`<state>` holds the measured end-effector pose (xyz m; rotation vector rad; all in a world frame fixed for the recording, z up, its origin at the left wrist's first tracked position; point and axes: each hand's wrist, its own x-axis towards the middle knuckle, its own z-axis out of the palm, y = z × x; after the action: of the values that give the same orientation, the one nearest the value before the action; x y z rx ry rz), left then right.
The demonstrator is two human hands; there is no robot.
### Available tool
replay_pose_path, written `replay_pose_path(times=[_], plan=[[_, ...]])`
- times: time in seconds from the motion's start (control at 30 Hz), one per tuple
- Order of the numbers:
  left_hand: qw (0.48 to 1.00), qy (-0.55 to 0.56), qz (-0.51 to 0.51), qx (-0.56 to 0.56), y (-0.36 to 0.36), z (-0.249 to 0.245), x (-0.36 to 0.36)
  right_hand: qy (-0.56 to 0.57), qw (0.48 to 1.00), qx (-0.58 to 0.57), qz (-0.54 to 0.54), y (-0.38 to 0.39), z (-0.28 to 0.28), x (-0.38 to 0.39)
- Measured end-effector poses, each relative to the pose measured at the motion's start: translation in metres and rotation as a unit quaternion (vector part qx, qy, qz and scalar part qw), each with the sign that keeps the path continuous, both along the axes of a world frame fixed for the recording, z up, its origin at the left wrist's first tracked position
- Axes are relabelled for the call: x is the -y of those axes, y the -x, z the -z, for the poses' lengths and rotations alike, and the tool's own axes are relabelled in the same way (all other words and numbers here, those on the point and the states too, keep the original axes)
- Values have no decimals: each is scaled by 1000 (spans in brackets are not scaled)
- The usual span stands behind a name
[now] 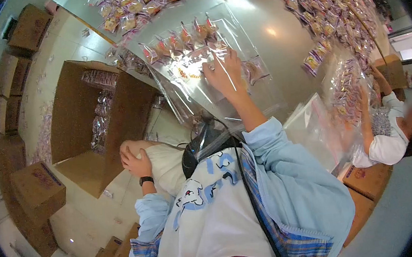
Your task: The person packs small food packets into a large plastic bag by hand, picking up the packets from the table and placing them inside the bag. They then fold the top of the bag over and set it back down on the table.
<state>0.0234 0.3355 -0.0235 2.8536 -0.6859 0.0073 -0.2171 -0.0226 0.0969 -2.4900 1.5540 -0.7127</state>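
My left hand (pixel 136 159) lies on my thigh with the fingers loosely spread, holding nothing; a dark watch is on its wrist. On the metal table, a large clear plastic bag (pixel 258 98) lies flat in front of me. My right hand (pixel 227 75) is over the bag, its fingers bent down on a small wrapped snack packet (pixel 209 64), partly hidden under them. A row of snack packets (pixel 174 44) with reddish and purple wrappers stands at the far side of the bag. Another packet (pixel 255 69) lies just right of my right hand.
An open cardboard box (pixel 72 117) with packed bags inside stands left of my knee. Heaps of snack packets (pixel 314 14) cover the table's far side and right. More clear bags (pixel 311 127) lie at my right. Another person (pixel 384 130) works there. Closed boxes (pixel 36 189) line the left.
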Motion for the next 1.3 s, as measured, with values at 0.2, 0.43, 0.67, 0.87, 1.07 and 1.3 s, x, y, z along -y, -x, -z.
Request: replay_pose_path(times=[0.2, 0.43, 0.67, 0.87, 1.07, 1.3], plan=[[1000, -4, -2, -14, -4, -3, 8, 17, 996, 74, -50, -4, -2, 28], [1000, 1, -1, -21, -4, -4, 9, 30, 987, 142, -63, -45, 1, 24], [1000, 6, -3, -26, -5, -5, 9, -11, 991, 126, -32, -70, 14, 38], [1000, 9, -4, -23, -7, 1, 6, -35, 994, 104, -2, -52, -11, 31], [1000, 12, -3, -28, -7, -2, 9, -49, 986, 93, 126, -55, -10, 41], [999, 8, -13, -36, -4, -4, 9, -86, 990, 90, 73, -54, -3, 56]])
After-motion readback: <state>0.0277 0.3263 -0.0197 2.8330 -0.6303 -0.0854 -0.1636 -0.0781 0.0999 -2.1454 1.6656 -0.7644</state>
